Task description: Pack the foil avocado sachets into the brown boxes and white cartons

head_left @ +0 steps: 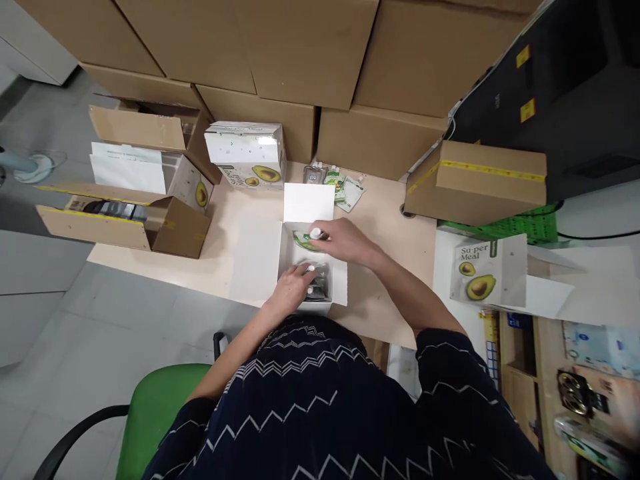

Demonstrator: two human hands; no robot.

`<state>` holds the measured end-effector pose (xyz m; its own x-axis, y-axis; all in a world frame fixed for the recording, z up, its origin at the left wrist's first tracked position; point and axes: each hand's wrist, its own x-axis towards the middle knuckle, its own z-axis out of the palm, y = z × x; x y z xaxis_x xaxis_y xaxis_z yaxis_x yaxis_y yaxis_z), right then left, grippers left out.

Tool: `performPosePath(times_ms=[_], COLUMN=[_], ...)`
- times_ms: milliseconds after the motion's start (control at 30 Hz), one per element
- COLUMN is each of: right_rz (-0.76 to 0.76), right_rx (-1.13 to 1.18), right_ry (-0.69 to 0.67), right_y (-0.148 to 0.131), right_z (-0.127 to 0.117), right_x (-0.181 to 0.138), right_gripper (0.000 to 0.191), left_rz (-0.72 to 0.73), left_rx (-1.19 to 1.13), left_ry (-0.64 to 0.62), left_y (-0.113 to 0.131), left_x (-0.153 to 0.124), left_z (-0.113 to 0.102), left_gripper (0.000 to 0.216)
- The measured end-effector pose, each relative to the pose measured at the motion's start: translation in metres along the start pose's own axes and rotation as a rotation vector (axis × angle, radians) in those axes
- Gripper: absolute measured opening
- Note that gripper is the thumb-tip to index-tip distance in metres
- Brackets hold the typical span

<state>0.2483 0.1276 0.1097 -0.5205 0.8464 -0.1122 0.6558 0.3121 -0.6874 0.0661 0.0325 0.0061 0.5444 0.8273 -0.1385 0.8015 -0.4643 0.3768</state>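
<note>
An open white box [287, 252] stands on the table in front of me, its flaps folded outward. My right hand [343, 241] is closed on a green and white spouted pouch [303, 241] near its pale cap, at the far end of the box. Toward the near end, several dark, see-through spouted pouches [320, 288] with white caps sit inside. Over these reaches my left hand [291, 288], fingers extended and resting at the pouches' tops. Its fingertips partly cover one cap, and the lower parts of the pouches are hidden.
Loose pouches [345, 189] lie behind the box. A closed avocado-print box [246, 157] and open cardboard cartons [180, 227] stand left. At right are a taped carton [490, 183], a green basket [537, 227] and another open printed box [487, 273]. Stacked cartons [300, 53] wall the back.
</note>
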Motion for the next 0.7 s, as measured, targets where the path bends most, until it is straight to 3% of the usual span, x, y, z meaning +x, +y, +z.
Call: performPosePath(times_ms=[200, 400, 700], right_rz=[0.005, -0.004, -0.031], right_rx=[-0.268, -0.439, -0.432], right_ry=[-0.368, -0.675, -0.686], right_y=[0.02, 0.023, 0.027], right_z=[0.053, 0.064, 0.058], right_x=[0.043, 0.052, 0.051], right_gripper=[0.022, 0.031, 0.031], left_rz=[-0.017, -0.085, -0.222], left_rx=[-0.006, -0.074, -0.277], left_ry=[0.007, 0.082, 0.271], left_y=[-0.001, -0.001, -0.001], left_x=[0.0, -0.001, 0.0], left_z=[0.003, 0.004, 0.012], left_gripper=[0.04, 0.036, 0.056])
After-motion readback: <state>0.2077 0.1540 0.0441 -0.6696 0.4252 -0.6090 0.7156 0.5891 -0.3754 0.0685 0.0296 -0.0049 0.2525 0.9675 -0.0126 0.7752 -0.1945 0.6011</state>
